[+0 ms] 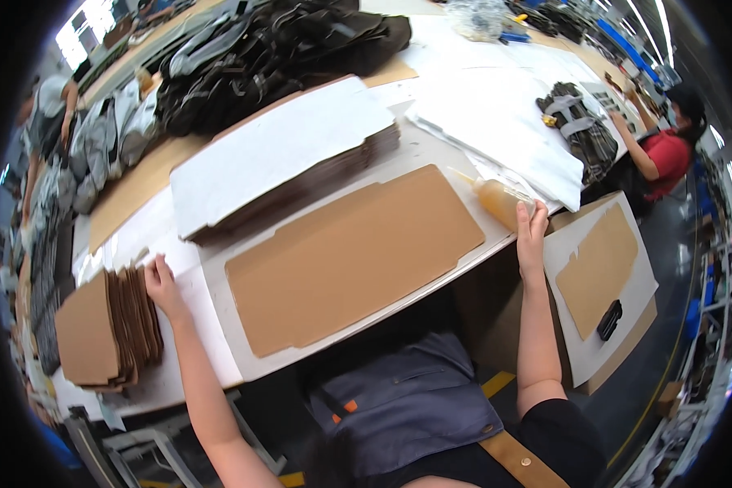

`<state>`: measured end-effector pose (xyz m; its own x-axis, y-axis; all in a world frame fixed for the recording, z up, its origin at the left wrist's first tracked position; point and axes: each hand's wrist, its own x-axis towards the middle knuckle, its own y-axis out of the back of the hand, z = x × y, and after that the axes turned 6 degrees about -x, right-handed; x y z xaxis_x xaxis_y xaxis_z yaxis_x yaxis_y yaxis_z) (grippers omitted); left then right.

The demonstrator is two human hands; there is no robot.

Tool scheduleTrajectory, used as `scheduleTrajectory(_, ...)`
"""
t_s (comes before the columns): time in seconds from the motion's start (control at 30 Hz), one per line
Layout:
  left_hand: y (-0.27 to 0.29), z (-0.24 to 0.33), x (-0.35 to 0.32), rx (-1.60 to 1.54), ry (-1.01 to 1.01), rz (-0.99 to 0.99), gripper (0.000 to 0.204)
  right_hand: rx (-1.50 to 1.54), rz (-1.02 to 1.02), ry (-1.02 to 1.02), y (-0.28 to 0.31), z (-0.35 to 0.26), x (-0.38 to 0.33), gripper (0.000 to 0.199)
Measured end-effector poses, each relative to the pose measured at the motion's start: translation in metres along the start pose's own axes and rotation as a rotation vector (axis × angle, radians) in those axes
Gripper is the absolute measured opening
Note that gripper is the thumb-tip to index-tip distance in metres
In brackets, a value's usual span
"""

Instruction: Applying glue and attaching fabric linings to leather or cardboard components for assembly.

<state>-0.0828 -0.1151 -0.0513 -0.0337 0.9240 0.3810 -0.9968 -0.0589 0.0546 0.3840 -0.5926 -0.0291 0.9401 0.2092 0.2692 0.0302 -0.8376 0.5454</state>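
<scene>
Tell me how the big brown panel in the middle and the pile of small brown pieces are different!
The big panel is long and looks like a single sheet; the pile has many shorter pieces, stacked thick. The left hand is at the pile's edge, while no hand touches the big panel. Both are brown.
</scene>
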Motion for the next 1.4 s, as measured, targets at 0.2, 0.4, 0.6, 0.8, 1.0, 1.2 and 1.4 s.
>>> scheduleTrajectory(0.2, -0.003, -0.004, 0.002, -0.015, -0.042, 0.034, 0.023, 0.008, 0.189, 0.312, 0.035, -0.01, 0.07, 0.051)
scheduleTrajectory(0.4, -0.015, 0.022, -0.005, 0.029, -0.199, 0.048, 0.023, -0.455, 0.198, 0.556, 0.004, 0.054, 0.223, 0.035)
scheduleTrajectory(0.6, -0.046, 0.091, -0.01, 0.019, -0.274, -0.072, 0.021, -0.594, 0.093, 0.389, -0.017, 0.036, 0.264, 0.022)
scheduleTrajectory(0.8, -0.154, 0.149, -0.022, -0.094, -0.336, -0.343, 0.016, -0.692, 0.199, 0.627, -0.014, 0.041, 0.261, 0.011)
scheduleTrajectory(1.0, -0.307, 0.196, -0.081, -0.121, -0.496, -0.767, 0.008, -0.692, 0.346, 1.012, -0.003, 0.041, 0.247, 0.003)
scheduleTrajectory(1.2, -0.438, 0.225, -0.164, -0.083, -0.715, -1.119, 0.029, -0.617, 0.207, 1.261, 0.007, 0.025, 0.213, 0.007)
scheduleTrajectory(1.4, -0.543, 0.215, -0.225, 0.074, -1.156, -1.209, 0.046, -0.621, 0.161, 1.352, 0.0, 0.024, 0.208, 0.008)
